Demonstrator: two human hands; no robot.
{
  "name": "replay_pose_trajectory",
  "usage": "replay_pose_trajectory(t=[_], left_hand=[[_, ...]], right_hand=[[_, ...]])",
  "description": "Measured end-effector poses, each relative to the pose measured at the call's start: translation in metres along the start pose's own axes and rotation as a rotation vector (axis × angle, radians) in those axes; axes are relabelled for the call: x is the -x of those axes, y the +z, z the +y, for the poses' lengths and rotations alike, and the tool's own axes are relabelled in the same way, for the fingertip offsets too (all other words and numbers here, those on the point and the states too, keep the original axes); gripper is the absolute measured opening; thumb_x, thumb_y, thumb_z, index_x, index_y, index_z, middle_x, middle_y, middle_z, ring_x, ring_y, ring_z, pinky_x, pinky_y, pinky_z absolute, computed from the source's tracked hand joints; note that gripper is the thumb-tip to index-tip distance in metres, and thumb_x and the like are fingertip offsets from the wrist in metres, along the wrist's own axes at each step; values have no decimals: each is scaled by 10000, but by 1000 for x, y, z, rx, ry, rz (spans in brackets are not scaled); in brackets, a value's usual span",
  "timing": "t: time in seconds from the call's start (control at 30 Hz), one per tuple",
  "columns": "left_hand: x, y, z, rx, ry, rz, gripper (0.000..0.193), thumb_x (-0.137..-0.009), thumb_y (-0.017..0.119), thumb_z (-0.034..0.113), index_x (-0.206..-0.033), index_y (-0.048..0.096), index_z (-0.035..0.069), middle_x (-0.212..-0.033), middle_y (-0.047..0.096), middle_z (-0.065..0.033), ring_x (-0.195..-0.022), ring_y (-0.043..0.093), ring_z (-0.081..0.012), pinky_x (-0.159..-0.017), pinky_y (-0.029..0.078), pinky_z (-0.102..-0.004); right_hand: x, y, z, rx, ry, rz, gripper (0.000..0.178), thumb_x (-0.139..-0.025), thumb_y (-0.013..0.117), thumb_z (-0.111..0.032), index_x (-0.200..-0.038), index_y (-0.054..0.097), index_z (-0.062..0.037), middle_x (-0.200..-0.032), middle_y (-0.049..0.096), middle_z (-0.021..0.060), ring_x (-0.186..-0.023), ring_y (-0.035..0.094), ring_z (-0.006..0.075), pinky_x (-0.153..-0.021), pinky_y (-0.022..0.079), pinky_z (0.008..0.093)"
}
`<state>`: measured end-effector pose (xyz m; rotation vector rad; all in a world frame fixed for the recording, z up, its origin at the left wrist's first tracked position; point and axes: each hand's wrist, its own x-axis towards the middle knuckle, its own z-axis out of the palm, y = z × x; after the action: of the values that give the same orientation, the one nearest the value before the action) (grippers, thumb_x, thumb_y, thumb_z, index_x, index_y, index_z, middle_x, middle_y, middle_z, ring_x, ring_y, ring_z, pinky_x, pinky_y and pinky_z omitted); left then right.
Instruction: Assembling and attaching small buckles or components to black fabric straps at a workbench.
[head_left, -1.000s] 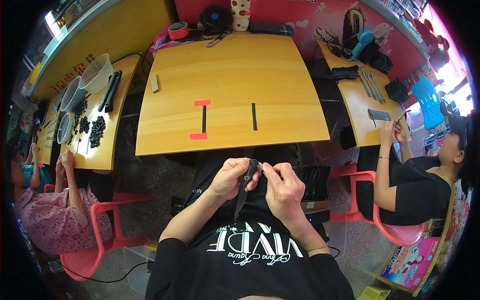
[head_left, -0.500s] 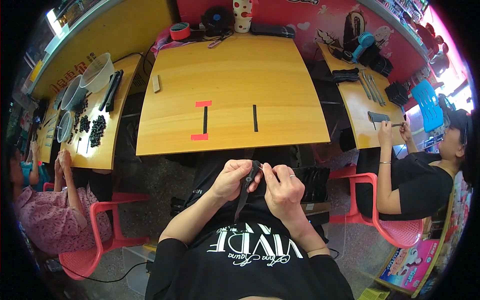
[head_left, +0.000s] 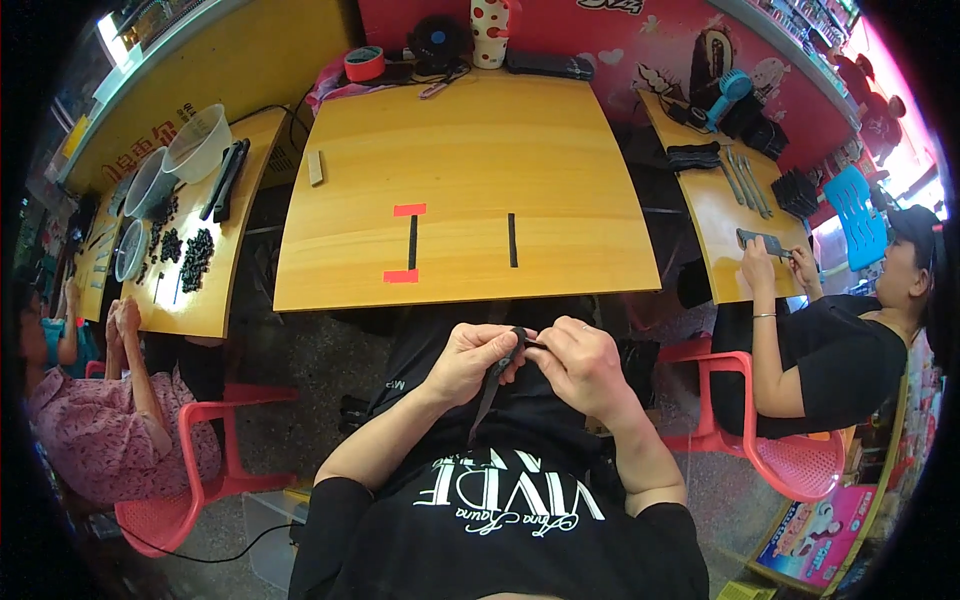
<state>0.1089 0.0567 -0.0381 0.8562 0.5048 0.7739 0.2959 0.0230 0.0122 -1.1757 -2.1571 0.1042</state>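
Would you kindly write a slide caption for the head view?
Both hands, left hand and right hand, pinch a dark strap before a yellow table.

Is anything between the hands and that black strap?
No. Both the left hand and the right hand already pinch the black strap directly, above the lap, with nothing between fingers and strap.

Single head-worn fisheye, looking steeply down, hands close, wooden table (head_left: 470, 180) beyond.
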Motion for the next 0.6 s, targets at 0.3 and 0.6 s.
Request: replay_pose_trajectory(t=[0.3, 0.6], left_hand=[[-14, -9, 2, 295, -316, -280, 288, -854, 698, 311, -823, 600, 41, -695, 572, -31, -615, 537, -137, -568, 412, -251], [-3, 0, -10, 346, -241, -2, 199, -877, 671, 277, -853, 618, 86, -713, 571, -14, -631, 525, -114, -566, 396, -253]], right_hand=[[5, 16, 20, -577, 323, -206, 354, -833, 696, -303, -641, 564, -36, -578, 560, 123, -511, 552, 299, -468, 401, 354], [1, 7, 9, 169, -146, 33, 385, -767, 726, -279, -583, 432, -112, -552, 421, 49, -477, 501, 214, -410, 369, 316]])
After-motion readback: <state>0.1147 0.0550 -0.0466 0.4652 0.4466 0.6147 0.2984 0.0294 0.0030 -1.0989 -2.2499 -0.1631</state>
